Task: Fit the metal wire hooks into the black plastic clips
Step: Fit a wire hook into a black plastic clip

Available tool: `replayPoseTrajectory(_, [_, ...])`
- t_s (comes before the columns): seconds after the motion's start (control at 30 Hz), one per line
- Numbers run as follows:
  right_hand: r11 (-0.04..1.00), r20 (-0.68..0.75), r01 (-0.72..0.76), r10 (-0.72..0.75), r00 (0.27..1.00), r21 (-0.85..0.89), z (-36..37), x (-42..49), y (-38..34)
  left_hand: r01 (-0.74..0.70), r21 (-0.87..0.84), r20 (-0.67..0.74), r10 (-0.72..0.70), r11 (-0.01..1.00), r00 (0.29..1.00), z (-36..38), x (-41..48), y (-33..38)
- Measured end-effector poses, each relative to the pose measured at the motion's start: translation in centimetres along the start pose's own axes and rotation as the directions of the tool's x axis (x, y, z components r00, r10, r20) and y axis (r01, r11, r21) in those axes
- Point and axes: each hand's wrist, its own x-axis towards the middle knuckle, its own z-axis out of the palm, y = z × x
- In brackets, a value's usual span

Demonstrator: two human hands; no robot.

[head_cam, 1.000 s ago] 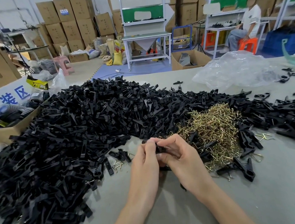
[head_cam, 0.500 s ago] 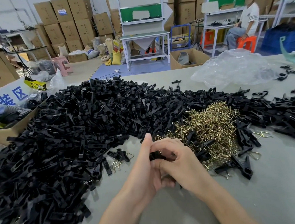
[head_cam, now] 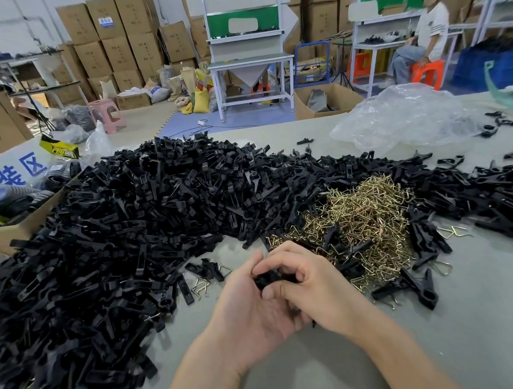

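Both hands meet low at the centre of the tabletop [head_cam: 480, 324], closed together on one black clip [head_cam: 267, 278]. The left hand [head_cam: 252, 314] lies palm-up beneath it, thumb bent onto the clip's top. The right hand [head_cam: 317, 284] curls over from the other side, its fingers hooked around the clip and its thumb pressed against the near end. Whether a wire hook is already in the clip cannot be told, since the fingers hide it.

Half a second ago the left thumb stood straight up and the palm faced sideways. Now the thumb has folded down and the palm has rolled open toward the camera. The right hand's knuckles have closed tighter over the clip.

The clip is matte black plastic, narrow and elongated, only a short stretch of it showing. Behind and to the left spreads a heap of black clips [head_cam: 123, 229], far too many to count. It wraps around a smaller mound of wire hooks [head_cam: 367, 213], thin brass-coloured wire bent into angular loops, also uncountable. Two loose hooks [head_cam: 201, 286] lie just left of the hands.

One crumpled clear plastic bag [head_cam: 405, 118] sits at the far right of the smooth grey tabletop. One open cardboard box [head_cam: 1, 237] stands at the left edge.
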Motion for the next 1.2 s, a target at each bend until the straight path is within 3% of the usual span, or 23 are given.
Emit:
replayPoseTrajectory(0.27, [0.988,-0.024,-0.078,0.075,0.997,-0.131,0.1,-0.4,0.6,-0.026,0.001,-0.001,0.026,1.0,1.0,-0.1,-0.1,-0.3])
replayPoseTrajectory(0.37, [0.99,-0.051,-0.093,0.087,0.995,-0.107,0.1,-0.4,0.3,-0.021,0.006,0.01,0.021,1.0,1.0,0.0,-0.3,-0.3])
replayPoseTrajectory(0.57, [0.962,-0.156,-0.003,-0.041,0.987,-0.272,0.9,-0.6,-0.2,-0.077,-0.052,0.018,0.078,0.996,0.997,0.1,-0.2,0.2])
replayPoseTrajectory(0.7, [0.845,-0.111,0.09,-0.173,0.979,-0.526,0.7,-0.8,-0.2,-0.216,0.002,-0.025,0.216,0.976,0.976,0.2,0.4,-0.3])
replayPoseTrajectory(0.87, [0.773,-0.167,0.063,-0.214,0.962,-0.631,1.5,-0.9,0.3,-0.445,0.1,-0.165,0.456,0.89,0.875,0.0,1.7,-1.8])
replayPoseTrajectory(0.97, [0.822,-0.251,0.04,-0.219,0.943,-0.568,2.6,-0.8,0.2,-0.48,0.123,-0.17,0.495,0.868,0.852,-0.1,1.9,-1.9])
replayPoseTrajectory(1.1, [0.976,-0.32,-0.021,-0.05,0.946,-0.216,3.3,-0.3,-0.3,-0.521,0.165,-0.183,0.545,0.837,0.818,-0.3,1.8,-1.9])
replayPoseTrajectory(1.2, [0.995,-0.318,-0.098,0.083,0.944,-0.031,3.1,-0.1,-0.7,-0.53,0.159,-0.158,0.551,0.833,0.819,-0.4,1.9,-1.9])
